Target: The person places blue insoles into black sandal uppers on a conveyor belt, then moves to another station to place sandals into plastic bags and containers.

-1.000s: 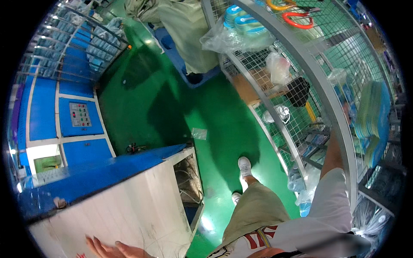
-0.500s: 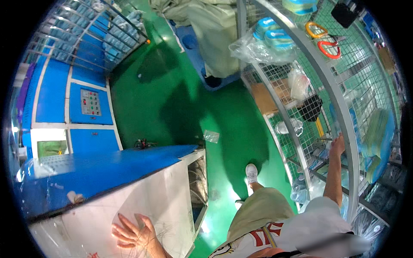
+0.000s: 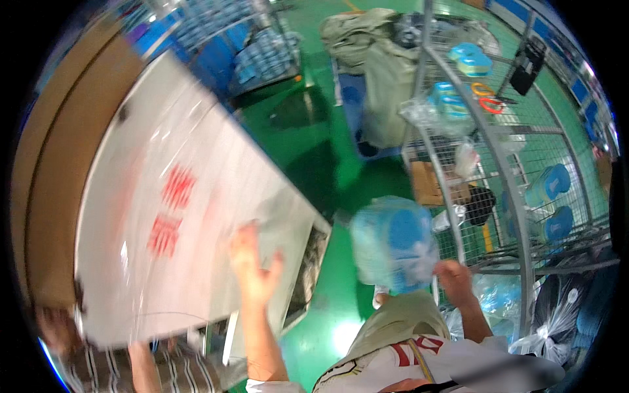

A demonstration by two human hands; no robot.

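Observation:
My right hand [image 3: 454, 278] is closed at the side of a clear plastic bag of insoles [image 3: 396, 243], blue and pale green. The bag hangs over the floor in front of my legs, partly smeared by motion. My left hand [image 3: 253, 265] is open, thumb apart from the fingers, at the right part of the white tabletop [image 3: 196, 262]. Nothing shows in it; whether it touches the surface I cannot tell. Two pairs of orange- and red-handled scissors [image 3: 488, 98] hang on the wire rack [image 3: 508, 177] to my right.
More insoles [image 3: 452, 98] sit on the rack. Brown cardboard [image 3: 65, 131] stands along the table's far left. Another person in a striped shirt [image 3: 183, 367] is at the lower left. A blue cart [image 3: 380, 149] with draped grey-green cloth stands ahead on the green floor.
My right hand has come out of the rack with the bag of insoles. My view has turned left, and more of the table, the cardboard and the other person now show.

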